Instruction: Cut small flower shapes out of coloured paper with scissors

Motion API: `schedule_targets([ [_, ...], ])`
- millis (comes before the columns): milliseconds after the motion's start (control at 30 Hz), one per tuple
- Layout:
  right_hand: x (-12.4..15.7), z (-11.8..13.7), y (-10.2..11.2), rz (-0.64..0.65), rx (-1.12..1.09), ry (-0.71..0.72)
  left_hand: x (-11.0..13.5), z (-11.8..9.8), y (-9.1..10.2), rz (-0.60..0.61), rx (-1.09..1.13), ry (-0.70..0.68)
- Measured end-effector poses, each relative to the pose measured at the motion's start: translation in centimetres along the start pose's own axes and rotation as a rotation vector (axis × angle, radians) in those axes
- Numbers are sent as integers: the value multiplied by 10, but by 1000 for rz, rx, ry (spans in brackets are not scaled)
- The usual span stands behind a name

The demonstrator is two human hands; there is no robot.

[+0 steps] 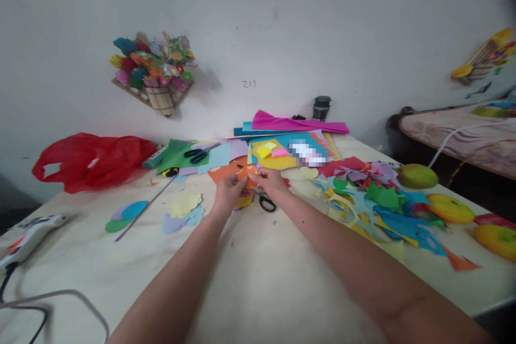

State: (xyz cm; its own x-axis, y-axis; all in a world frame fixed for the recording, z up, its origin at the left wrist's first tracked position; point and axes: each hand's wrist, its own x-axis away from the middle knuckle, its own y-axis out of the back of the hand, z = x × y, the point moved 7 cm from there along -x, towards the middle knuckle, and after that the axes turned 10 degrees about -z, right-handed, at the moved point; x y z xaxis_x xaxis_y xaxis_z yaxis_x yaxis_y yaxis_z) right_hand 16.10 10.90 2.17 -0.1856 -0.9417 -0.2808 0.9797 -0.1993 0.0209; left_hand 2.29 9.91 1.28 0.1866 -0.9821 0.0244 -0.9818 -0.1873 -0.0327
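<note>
Orange and small, a paper piece point(246, 173) is pinched in the fingertips of both the left hand point(231, 192) and the right hand point(273, 180), above the table point(258, 279), to the right of the red plastic bag point(97, 161); its outline is too blurred to tell. Just right of the bag, dark-handled scissors point(197, 156) lie over green paper point(172, 157). Nearer the person than the bag sits a white power strip point(38, 236); far to its right, mixed paper scraps point(385, 197) lie heaped.

Pale table point(262, 279) | red plastic bag point(97, 161) | white power strip point(38, 236) | overlapping paper ovals point(134, 209) | coloured paper scraps point(387, 199) | fruit point(449, 208) at right
</note>
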Motion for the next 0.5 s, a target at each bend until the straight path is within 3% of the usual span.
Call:
schedule_targets([
  [233,0,13,5,-35,61,124,2,4,-1,65,55,49],
  [400,-5,12,5,64,50,-11,3,0,1,51,86,24],
  [500,-27,11,29,-70,98,-70,0,-1,4,4,98,16],
])
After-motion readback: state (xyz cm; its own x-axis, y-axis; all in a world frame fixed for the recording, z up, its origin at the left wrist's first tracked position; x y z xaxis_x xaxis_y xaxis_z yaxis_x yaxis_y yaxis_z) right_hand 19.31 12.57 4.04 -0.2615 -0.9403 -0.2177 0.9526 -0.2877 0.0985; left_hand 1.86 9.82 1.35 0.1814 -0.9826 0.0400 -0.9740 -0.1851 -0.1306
